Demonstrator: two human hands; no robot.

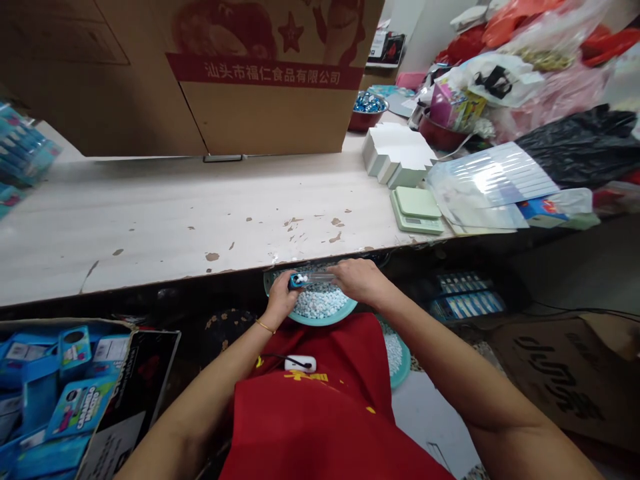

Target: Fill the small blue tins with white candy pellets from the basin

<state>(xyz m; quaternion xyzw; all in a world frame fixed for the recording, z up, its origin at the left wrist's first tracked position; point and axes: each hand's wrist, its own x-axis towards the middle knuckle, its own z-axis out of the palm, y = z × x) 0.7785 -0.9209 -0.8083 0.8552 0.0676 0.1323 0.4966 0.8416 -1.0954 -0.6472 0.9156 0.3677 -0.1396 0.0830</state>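
My left hand (281,298) is closed around the blue end of a small clear tube (311,278) with a blue cap. My right hand (357,278) grips the tube's other end. Both hands hover just over a teal bowl (334,317) full of small white pellets, which rests on my lap below the table edge. A second teal bowl (400,353) with white pellets lies lower right, beside my red apron.
A worn white table (165,220) carries a big cardboard box (235,73), folded white cartons (397,157), a green scale (417,210), plastic sheets and bags. A box of blue packaged goods (55,393) stands at the lower left; brown cardboard (565,373) lies right.
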